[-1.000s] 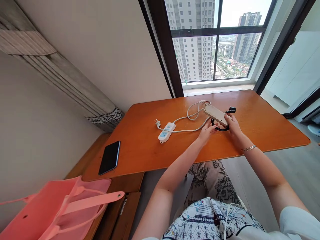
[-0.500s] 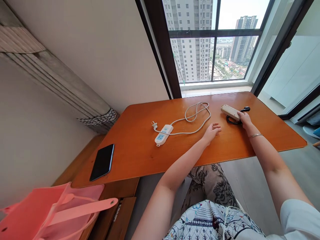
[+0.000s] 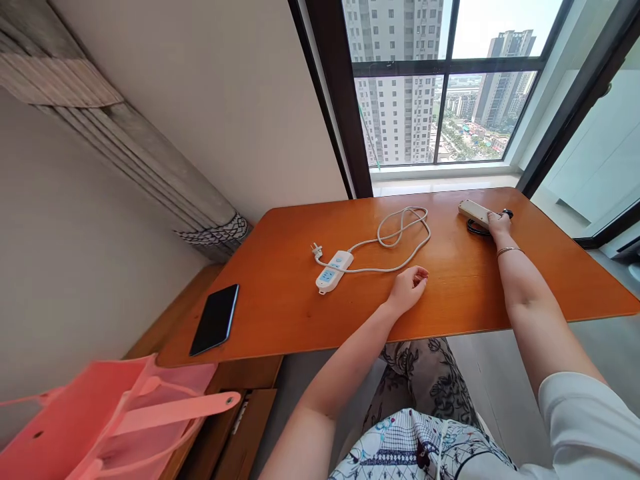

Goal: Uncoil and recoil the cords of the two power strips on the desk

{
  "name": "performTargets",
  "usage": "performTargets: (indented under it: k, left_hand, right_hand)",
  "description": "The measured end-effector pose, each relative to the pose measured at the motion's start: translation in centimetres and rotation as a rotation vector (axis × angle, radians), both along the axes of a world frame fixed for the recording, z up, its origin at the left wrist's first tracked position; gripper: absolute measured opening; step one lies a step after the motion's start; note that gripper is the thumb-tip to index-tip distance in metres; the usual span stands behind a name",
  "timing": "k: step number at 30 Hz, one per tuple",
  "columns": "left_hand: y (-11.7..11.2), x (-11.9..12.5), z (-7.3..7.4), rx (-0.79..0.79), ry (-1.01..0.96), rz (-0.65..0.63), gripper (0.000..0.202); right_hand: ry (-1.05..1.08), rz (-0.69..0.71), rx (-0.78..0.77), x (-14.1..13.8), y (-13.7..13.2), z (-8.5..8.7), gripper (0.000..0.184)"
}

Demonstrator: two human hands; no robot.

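Note:
My right hand point(image 3: 499, 225) grips the near end of a beige power strip point(image 3: 474, 212) at the far right of the table. Its black cord point(image 3: 477, 228) is bundled beneath and beside it, and the black plug point(image 3: 508, 213) shows past my fingers. Loosely curled, with nothing visible inside, my left hand point(image 3: 409, 288) rests by the table's middle. To its left lies a white power strip point(image 3: 334, 272) with blue socket faces. The white cord point(image 3: 426, 233) loops across the wood behind my left hand, and the white plug point(image 3: 317, 251) lies beside that strip.
A black tablet point(image 3: 215, 320) lies on the left part of the wooden table point(image 3: 280, 313). Beyond the lower left corner is a pink bag point(image 3: 85, 413) with straps. A window point(image 3: 445, 100) stands behind the table, a tied curtain point(image 3: 165, 173) at left.
My left hand has drawn back slightly toward me, and its fingers have curled in. The right hand stays on the beige power strip at the table's far right. The view has shifted slightly.

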State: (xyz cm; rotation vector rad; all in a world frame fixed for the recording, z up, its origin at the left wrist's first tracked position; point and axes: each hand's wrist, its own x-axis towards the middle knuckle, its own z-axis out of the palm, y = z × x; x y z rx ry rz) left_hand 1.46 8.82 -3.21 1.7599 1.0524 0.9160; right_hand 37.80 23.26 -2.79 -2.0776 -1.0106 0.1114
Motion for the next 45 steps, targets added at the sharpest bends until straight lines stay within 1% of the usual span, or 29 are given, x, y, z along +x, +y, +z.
performTargets:
  k: [2,4,7,9,10,12,13,15,17,20,26,31,34,37,39,41,43,45]
  left_hand:
    - [-0.2,0.2,0.1,0.051,0.097,-0.061,0.016]
    - [-0.2,0.2,0.1,0.080,0.160,-0.083,0.016]
    - [-0.2,0.2,0.3,0.103,0.204,-0.085,0.016]
    - [-0.2,0.1,0.4,0.119,0.218,-0.094,0.016]
    - [-0.3,0.1,0.5,0.125,0.224,-0.099,0.016]
    - [-0.5,0.1,0.6,0.135,0.240,-0.107,0.016]
    - [-0.6,0.1,0.6,0.141,0.251,-0.113,0.016]
    - [-0.7,0.1,0.7,0.157,0.277,-0.126,0.016]
    - [-0.8,0.1,0.7,0.176,0.303,-0.139,0.016]
    - [-0.7,0.1,0.6,0.198,0.320,-0.152,0.016]
    - [-0.5,0.1,0.3,0.183,0.311,-0.152,0.016]
    - [-0.2,0.1,0.1,0.175,0.299,-0.153,0.016]
    - [-0.1,0.1,0.1,0.169,0.287,-0.158,0.016]
    - [-0.1,0.2,0.2,0.170,0.277,-0.156,0.016]
    - [-0.1,0.2,0.3,0.174,0.280,-0.156,0.015]
    - [-0.1,0.3,0.3,0.185,0.292,-0.159,0.015]
    - [-0.2,0.2,0.4,0.202,0.304,-0.162,0.015]
    - [-0.3,0.2,0.3,0.221,0.305,-0.163,0.015]
  right_hand:
    - [0.028,-0.053,-0.044,0.4,-0.2,0.1,0.054]
    - [0.049,-0.078,-0.070,0.5,-0.5,0.2,0.058]
    - [0.022,-0.072,-0.054,0.1,-1.5,0.3,0.065]
    - [-0.053,-0.051,-0.008,-0.6,-2.6,0.3,0.065]
    - [-0.121,-0.018,0.016,-0.9,-3.2,0.3,0.063]
    - [-0.284,0.096,0.031,-1.7,-4.5,0.2,0.056]
    - [-0.361,0.169,0.006,-2.1,-5.1,0.1,0.053]
    - [-0.454,0.296,-0.102,-2.8,-6.0,-0.1,0.045]
    - [-0.493,0.357,-0.208,-3.2,-6.4,-0.2,0.038]
    - [-0.515,0.348,-0.259,-3.4,-6.2,-0.2,0.035]
    - [-0.442,0.305,-0.207,-2.8,-4.2,0.1,0.035]
    - [-0.378,0.256,-0.180,-3.2,-2.9,0.3,0.038]
    - [-0.342,0.234,-0.178,-3.9,-3.1,0.2,0.041]
    - [-0.326,0.244,-0.166,-5.0,-4.1,-0.1,0.046]
    - [-0.334,0.294,-0.146,-6.2,-5.0,-0.3,0.050]
    - [-0.352,0.396,-0.120,-7.9,-5.8,-0.5,0.052]
    - [-0.372,0.531,-0.095,-10.1,-6.6,-0.7,0.050]
    - [-0.380,0.697,-0.056,-12.5,-7.2,-1.0,0.049]
